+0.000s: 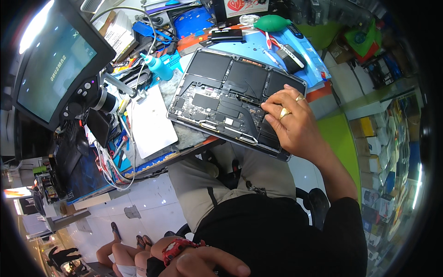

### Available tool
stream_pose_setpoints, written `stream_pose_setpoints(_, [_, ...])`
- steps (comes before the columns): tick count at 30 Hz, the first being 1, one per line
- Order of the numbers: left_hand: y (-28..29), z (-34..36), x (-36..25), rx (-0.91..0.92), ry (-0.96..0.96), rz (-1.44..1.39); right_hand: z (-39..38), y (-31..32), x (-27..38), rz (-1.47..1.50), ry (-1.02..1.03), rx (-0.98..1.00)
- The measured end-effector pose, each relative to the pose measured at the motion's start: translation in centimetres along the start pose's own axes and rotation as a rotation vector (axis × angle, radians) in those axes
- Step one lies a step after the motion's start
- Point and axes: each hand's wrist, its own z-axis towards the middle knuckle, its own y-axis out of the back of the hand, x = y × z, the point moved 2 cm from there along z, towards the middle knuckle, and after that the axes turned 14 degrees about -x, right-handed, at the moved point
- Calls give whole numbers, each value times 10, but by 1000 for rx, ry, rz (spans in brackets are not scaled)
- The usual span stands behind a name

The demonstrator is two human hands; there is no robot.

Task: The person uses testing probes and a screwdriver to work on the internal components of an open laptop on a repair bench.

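Note:
An opened laptop [230,121] lies tilted on the workbench, bottom cover off, its circuit board and flat black battery cells [209,66] showing. My right hand [295,123], with two gold-coloured rings, is over the laptop's right part. Its thumb and index finger close together at the board's edge beside the cells; whatever they grip is too small to make out. Low in the picture, away from the bench, my left hand [198,262] is held against my black shirt, a red band at its wrist. One finger stretches out with nothing seen in it; the lower edge cuts off the rest.
A monitor [57,69] on a stand is at the left, above tangled cables. Near the laptop are a light-blue squeeze bottle [157,67], a white sheet [151,124], a green air blower [271,23] and a black-and-white brush [291,57]. Other people's legs [122,254] show lower left.

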Motion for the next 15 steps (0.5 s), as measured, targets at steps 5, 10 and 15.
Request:
stream_pose_setpoints(5, [42, 9, 0, 343, -26, 18, 16, -14, -7, -40, -12, -8])
stream_pose_setpoints(10, [80, -30, -2, 85, 153, 458, 23, -7, -8, -41, 28, 37])
stream_pose_setpoints(15, [96, 6, 48, 136, 10, 790, 22, -9, -11, -43, 41, 97])
